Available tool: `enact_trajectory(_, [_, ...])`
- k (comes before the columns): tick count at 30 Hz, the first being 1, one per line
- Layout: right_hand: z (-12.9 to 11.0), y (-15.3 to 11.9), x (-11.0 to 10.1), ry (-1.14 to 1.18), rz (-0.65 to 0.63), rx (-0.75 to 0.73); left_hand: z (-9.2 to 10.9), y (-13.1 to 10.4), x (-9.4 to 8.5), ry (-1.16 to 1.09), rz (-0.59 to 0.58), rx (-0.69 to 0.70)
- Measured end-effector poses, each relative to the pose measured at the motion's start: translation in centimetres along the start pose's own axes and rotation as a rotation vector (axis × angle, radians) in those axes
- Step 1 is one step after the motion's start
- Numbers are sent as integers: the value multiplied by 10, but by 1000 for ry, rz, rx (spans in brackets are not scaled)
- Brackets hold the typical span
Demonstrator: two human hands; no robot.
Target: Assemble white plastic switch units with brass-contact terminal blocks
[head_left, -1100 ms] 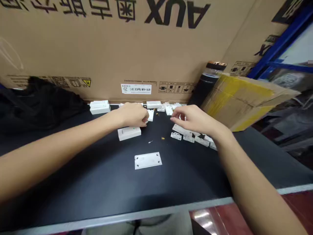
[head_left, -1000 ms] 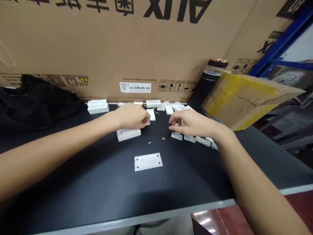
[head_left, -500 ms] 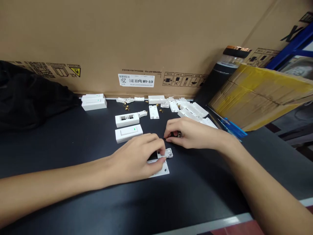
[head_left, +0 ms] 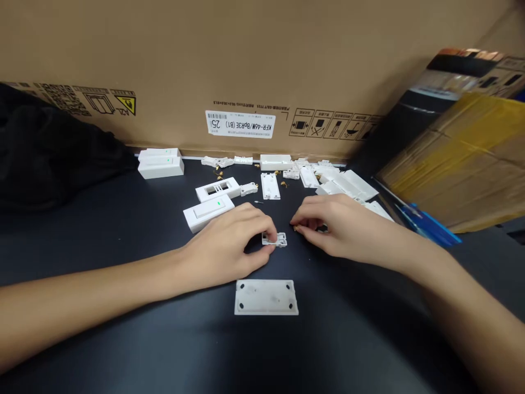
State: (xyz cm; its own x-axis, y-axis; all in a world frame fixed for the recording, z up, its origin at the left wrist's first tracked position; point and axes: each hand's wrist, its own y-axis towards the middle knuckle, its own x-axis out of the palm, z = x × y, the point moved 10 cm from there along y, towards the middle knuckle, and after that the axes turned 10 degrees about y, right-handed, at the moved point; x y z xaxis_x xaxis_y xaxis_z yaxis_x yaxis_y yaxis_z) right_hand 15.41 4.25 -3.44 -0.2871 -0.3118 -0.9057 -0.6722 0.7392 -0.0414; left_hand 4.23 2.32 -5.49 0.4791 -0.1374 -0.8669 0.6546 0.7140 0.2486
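My left hand [head_left: 241,241] pinches a small white plastic switch part [head_left: 280,239] with molded slots, low over the dark table. To its right, my right hand [head_left: 328,224] is closed on a tiny brass contact [head_left: 296,228] between thumb and fingertips. A flat white cover plate [head_left: 266,297] with a hole near each corner lies in front of my left hand. Just beyond that hand are a white rocker switch [head_left: 209,210] with a green mark and an open switch housing [head_left: 217,189]. A small white molded piece [head_left: 248,189] touches the housing's right end.
Two finished-looking switches [head_left: 161,164] stand at the back left beside black cloth [head_left: 53,158]. Loose brass pieces [head_left: 220,175] and white shells [head_left: 348,185] lie along the large carton [head_left: 164,60]. A black bottle [head_left: 414,115], taped box [head_left: 459,164] and blue item [head_left: 430,224] are at right.
My left hand has moved off the cover plate with the white switch part, and the plate now lies uncovered. The rocker switch and housing have turned slightly. The camera view has shifted.
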Motion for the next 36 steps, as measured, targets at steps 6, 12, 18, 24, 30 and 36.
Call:
enact_trajectory(6, [-1, -4, 0, 92, 33, -9, 0, 0, 1, -9, -35, -34])
enact_trajectory(12, [2, -6, -1, 106, 33, -32, -1, 1, 3, -39, -60, -24])
enact_trajectory(18, [-2, -7, -6, 146, 61, -35, 0, 2, 2, -68, -67, -10])
enact_trajectory(24, [-16, -7, -10, 241, 110, -35, -1, 1, 2, -68, -56, -9])
enact_trajectory(30, [-19, -6, -1, 198, 89, -34, 1, 2, 1, -70, -54, -5])
enact_trajectory(36, [-19, -7, 2, 178, 87, -13, 0, 1, 2, -60, -57, -14])
